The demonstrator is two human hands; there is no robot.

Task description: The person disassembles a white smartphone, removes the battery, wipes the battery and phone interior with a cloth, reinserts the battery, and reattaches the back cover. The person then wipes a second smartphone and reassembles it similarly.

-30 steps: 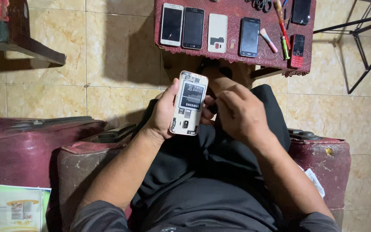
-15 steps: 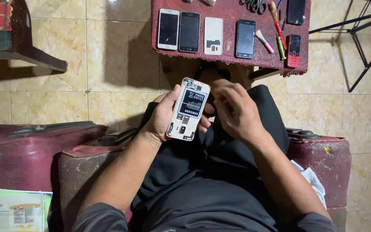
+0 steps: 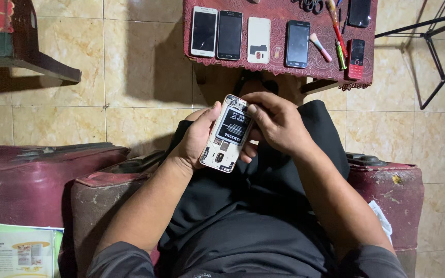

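A worn maroon armchair (image 3: 21, 180) spreads below and to both sides of the hands, with tan floor tiles (image 3: 130, 67) beyond it. Ahead of the hands stands a small worktop (image 3: 279, 64) under a dark red patterned cloth. On it, in a row, lie a white phone (image 3: 204, 31), a black phone (image 3: 230, 35), a white back cover (image 3: 259, 40) and another black phone (image 3: 297, 44); farther right are a red keypad phone (image 3: 356, 58) and a pink-handled brush (image 3: 320, 47). A black tripod (image 3: 433, 46) stands off to the right of the hands, and a printed leaflet (image 3: 16, 249) lies well back on the left.

Over the lap, the left hand (image 3: 194, 139) is curled around a white smartphone with its back cover off (image 3: 228, 133), gripping it along its left edge, its black battery (image 3: 234, 126) exposed. The right hand (image 3: 279, 123) rests against the phone's upper right, fingertips (image 3: 252, 109) bent onto the battery's top edge; whether they pinch anything I cannot tell.
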